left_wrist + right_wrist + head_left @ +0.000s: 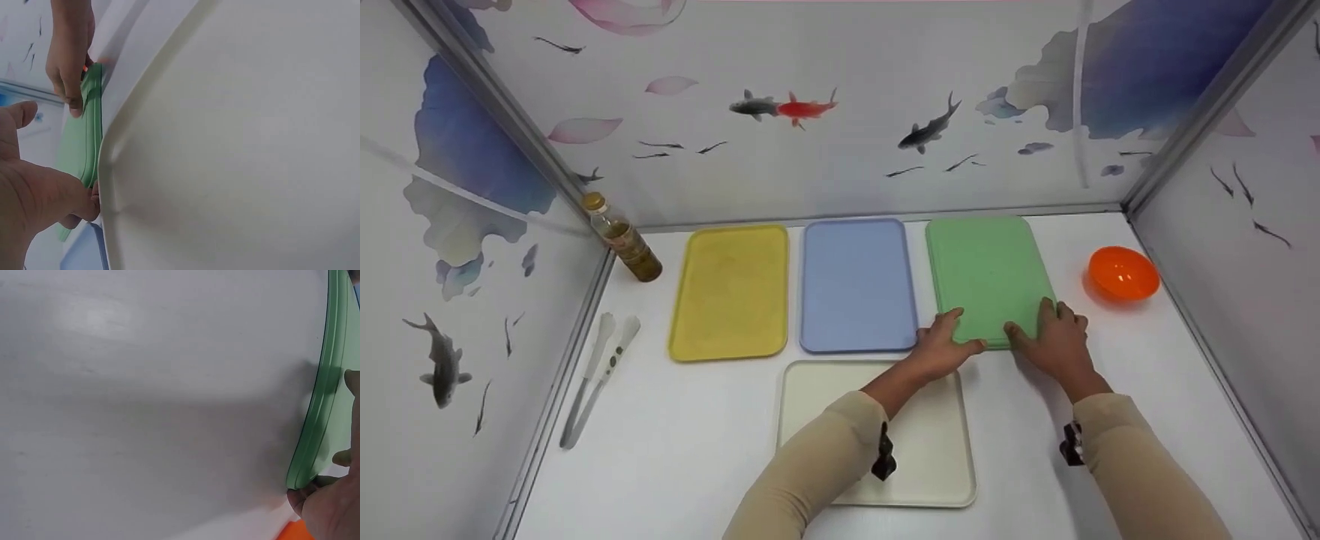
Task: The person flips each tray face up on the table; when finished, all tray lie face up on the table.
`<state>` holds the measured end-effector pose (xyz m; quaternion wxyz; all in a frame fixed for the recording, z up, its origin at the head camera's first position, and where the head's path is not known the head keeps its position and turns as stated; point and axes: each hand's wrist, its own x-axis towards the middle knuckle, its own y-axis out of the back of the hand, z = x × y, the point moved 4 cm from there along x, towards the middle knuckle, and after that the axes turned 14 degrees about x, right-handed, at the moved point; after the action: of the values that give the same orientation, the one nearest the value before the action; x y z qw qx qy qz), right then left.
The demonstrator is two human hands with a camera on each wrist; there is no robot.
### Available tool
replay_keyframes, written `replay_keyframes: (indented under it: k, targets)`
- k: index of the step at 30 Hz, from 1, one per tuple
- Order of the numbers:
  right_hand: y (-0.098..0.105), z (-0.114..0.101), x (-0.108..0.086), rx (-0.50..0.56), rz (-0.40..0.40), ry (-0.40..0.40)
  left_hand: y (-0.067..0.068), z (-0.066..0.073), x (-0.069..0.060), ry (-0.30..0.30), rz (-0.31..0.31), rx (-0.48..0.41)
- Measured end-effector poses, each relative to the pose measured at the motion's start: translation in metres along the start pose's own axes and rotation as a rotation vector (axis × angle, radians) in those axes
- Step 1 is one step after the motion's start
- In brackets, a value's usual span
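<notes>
A green tray (988,274) lies at the back right; its doubled rim looks like stacked trays, also seen along the green edge (322,399) in the right wrist view. My left hand (939,349) is at its front left corner, fingers curled at the left edge and the thumb by the front edge. At the front right corner, my right hand (1057,341) grips the right edge, its thumb over the top and fingertips (297,498) curled round the side. In the left wrist view, both hands meet the green tray (84,135).
Left of the green tray lie a blue tray (857,285) and a yellow tray (731,292). A cream tray (919,450) lies in front, under my left forearm. An orange bowl (1123,274) stands far right; an oil bottle (626,244) and tongs (598,382) are at left.
</notes>
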<state>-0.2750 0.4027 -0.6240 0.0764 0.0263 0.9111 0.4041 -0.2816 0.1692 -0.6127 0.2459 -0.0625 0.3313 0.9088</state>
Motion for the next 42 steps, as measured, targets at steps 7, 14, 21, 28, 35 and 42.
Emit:
replay_keyframes:
  k: [7, 14, 21, 28, 35, 42]
  targets:
    - [0.002, -0.003, 0.000, 0.010, -0.009, 0.000, 0.009, 0.010, -0.016, 0.023, 0.053, -0.013]
    - [0.001, -0.006, 0.001, 0.027, -0.029, -0.007, 0.012, 0.012, -0.018, -0.021, 0.104, 0.028]
    - [-0.001, -0.010, 0.002, 0.077, -0.032, -0.002, 0.016, 0.014, -0.020, -0.053, 0.191, 0.068]
    - [0.000, -0.015, 0.004, 0.151, -0.021, -0.012, 0.025, 0.022, -0.024, -0.116, 0.261, 0.079]
    - [0.000, -0.022, 0.004, 0.238, -0.032, -0.068, 0.034, 0.031, -0.027, -0.201, 0.303, 0.091]
    - [-0.002, -0.027, 0.004, 0.269, -0.042, -0.061, 0.036, 0.036, -0.029, -0.235, 0.335, 0.098]
